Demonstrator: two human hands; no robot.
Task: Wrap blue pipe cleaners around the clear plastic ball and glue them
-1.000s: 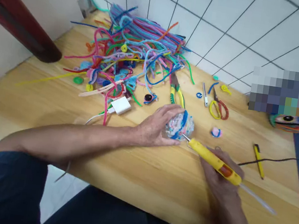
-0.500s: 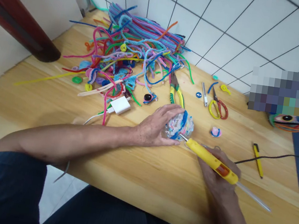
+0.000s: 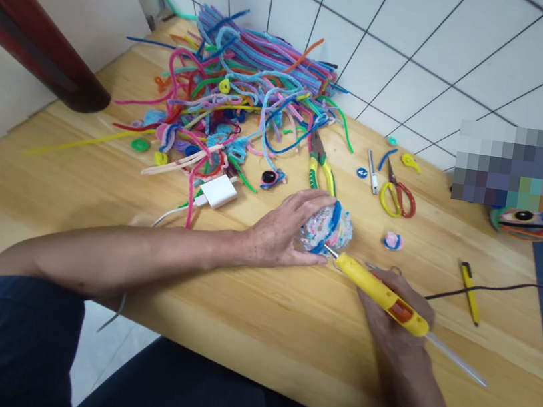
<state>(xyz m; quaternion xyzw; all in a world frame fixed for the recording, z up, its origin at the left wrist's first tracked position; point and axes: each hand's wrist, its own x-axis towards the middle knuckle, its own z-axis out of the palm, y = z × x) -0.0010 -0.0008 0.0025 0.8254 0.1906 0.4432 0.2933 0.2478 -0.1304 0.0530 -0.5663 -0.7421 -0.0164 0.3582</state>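
Head view, close, down over table (image 3: 102,186)

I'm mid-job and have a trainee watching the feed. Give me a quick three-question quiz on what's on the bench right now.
1. True or false: the left hand rests on the multicoloured craft ball.
2. What does the right hand hold? A) scissors B) yellow glue gun C) pliers
3. Fill in: the tip of the glue gun meets the ball on its ____ edge, the side toward the person.

Key
1. True.
2. B; the scissors and pliers lie untouched on the wooden table, beyond the ball.
3. Near.
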